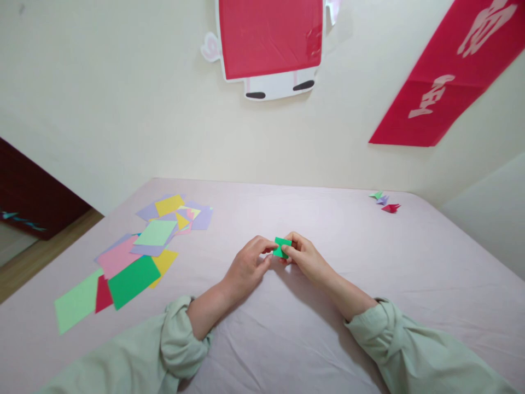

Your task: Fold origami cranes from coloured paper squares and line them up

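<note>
Near the middle of the cloth-covered surface, a small folded square of green paper [280, 250] is between my two hands. My right hand [302, 254] pinches it, with the thumb across its front and the other fingers behind. On the opposite side, my left hand [250, 262] has bent fingers closed at the paper's left edge. Its thumb sits a little lower, partly in shadow. What lies behind the paper is hidden by the fingers and the paper itself.
Loose coloured paper sheets [135, 280] lie overlapping on the left of the pale pink cloth [328, 350]. Several small folded paper figures [391, 208] rest at the far right. A wall with a red banner [447, 82] stands behind the far edge.
</note>
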Motion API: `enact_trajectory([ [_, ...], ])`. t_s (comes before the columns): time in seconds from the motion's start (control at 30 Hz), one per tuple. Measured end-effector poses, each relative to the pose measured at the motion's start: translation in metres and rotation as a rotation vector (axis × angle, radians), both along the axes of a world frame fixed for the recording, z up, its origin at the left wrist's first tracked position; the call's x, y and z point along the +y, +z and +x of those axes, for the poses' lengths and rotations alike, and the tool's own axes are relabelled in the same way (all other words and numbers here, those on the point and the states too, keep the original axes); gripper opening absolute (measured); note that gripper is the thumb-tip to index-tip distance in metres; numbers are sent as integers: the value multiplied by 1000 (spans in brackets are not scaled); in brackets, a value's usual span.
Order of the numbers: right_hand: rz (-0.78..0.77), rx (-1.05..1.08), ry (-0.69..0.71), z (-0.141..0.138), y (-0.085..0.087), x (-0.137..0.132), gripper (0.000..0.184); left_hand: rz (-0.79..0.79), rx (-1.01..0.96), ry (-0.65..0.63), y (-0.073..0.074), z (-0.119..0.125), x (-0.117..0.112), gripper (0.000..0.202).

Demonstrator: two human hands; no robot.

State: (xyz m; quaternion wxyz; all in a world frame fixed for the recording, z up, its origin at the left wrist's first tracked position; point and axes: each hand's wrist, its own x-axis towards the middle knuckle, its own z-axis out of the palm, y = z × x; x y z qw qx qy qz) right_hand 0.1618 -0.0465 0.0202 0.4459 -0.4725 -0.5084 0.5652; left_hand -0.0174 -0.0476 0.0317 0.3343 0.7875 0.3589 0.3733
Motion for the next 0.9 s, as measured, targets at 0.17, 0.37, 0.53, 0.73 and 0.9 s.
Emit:
enact_trajectory([
  [0.17, -3, -12, 9, 1, -3, 2, 17, -20, 3, -1, 0, -1, 0, 24],
  [0.37, 23, -29, 27, 2, -4, 1, 17, -37, 8, 5, 1, 0, 1, 18],
  [0.53, 34, -60, 39, 2, -5, 2, 18, -26, -15, 6, -3, 0, 1, 18],
  [0.73, 107, -393, 53, 2, -1, -5, 7, -72, 17, 27, -11, -1, 5, 11],
  [0.9, 245, -899, 67, 2, 5, -15, 24, -62, 102, 40, -18, 1, 8, 11],
])
